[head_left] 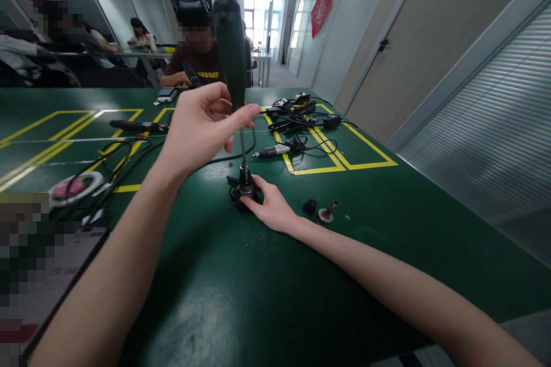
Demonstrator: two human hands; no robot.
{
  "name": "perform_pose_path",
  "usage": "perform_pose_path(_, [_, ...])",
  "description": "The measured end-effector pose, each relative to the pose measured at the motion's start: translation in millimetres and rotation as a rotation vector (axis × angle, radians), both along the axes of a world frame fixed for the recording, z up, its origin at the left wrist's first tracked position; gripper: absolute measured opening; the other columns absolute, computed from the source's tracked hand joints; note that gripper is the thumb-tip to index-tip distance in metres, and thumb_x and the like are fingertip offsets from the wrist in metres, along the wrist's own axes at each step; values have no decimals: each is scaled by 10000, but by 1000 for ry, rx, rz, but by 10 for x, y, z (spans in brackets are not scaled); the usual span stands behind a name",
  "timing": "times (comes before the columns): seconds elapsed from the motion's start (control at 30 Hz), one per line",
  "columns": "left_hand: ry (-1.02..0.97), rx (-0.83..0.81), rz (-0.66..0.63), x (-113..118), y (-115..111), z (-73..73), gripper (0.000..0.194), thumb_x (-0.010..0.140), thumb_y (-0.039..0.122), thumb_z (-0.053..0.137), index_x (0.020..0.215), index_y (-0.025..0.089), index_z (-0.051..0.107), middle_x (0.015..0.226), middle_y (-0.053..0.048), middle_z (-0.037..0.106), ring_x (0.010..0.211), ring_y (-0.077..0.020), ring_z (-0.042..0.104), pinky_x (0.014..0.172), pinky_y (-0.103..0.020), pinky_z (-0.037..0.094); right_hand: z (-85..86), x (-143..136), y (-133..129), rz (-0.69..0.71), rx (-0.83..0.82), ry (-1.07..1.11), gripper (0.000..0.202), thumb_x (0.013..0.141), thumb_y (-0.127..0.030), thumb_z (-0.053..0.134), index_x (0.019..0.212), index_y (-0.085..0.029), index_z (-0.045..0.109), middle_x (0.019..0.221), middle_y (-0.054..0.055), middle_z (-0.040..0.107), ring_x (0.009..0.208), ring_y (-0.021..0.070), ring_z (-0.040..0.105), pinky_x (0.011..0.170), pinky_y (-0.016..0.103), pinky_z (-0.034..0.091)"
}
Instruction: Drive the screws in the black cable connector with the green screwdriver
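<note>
A long screwdriver with a thick dark green handle (231,51) stands nearly upright, its metal shaft pointing down. My left hand (202,126) has its fingers and thumb round the lower end of that handle. The shaft's lower end meets the top of a small black cylindrical part (246,183) on the green table; the exact contact is too small to tell. My right hand (269,203) pinches this part between thumb and fingers from the right. Black cable lies bunched beside it. Right of my right hand are a black cap (309,207) and a round metal piece with a copper-coloured stem (326,215).
Beyond my hands, a grey-and-black pen-like tool (273,151) and a heap of black cables (297,114) lie on the green table (206,298). At left are a dark tool (138,126), loose cables and a white tape roll (97,183). Across sits a person (196,60).
</note>
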State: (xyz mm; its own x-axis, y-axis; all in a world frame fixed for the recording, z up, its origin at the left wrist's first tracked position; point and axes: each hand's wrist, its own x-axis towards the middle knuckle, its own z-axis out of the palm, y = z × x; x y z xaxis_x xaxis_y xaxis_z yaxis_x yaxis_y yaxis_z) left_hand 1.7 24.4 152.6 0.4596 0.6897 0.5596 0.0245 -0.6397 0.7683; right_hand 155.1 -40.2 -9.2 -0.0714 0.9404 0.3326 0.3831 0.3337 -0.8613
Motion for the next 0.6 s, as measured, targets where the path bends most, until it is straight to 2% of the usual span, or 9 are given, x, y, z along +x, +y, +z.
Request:
perform_pose_path(0.1, [-15,-88,4,7,-36,46,292,856,398,864,962,214,663,732,2,767,446,-124,588,413,-286,379,2,-1,-3,-4,-1,4,348,890,-278,686,1227,-194,669,1158,93,781,1090,275,729,982,418,549])
perform_pose_path(0.2, [-2,-132,-36,-11,-64,95,365,825,421,884,1022,213,658,728,-7,763,487,-153,651,436,-283,445,3,-3,-3,-5,-3,6,358,889,-279,684,1233,-180,667,1163,104,779,1094,282,730,987,426,548])
perform_pose_path(0.37, [55,-176,-109,-74,-58,144,245,894,276,746,1112,167,722,825,-45,783,573,-160,708,575,-299,586,2,1,-1,-8,-1,2,360,894,-294,690,1237,-186,668,1182,105,780,1106,283,728,1008,437,545])
perform_pose_path(0.47, [73,-199,-108,-101,-42,150,258,947,296,672,1135,131,737,874,-74,800,644,-179,746,656,-317,628,-2,6,1,-3,1,3,364,894,-284,690,1246,-193,668,1182,97,783,1111,275,730,1008,431,550])
perform_pose_path(0.6, [76,-179,-97,-102,-50,147,215,974,317,651,1051,142,749,893,-90,811,665,-178,760,662,-307,630,-12,9,5,-4,6,4,359,894,-283,690,1242,-193,670,1167,90,784,1098,267,733,1006,425,557])
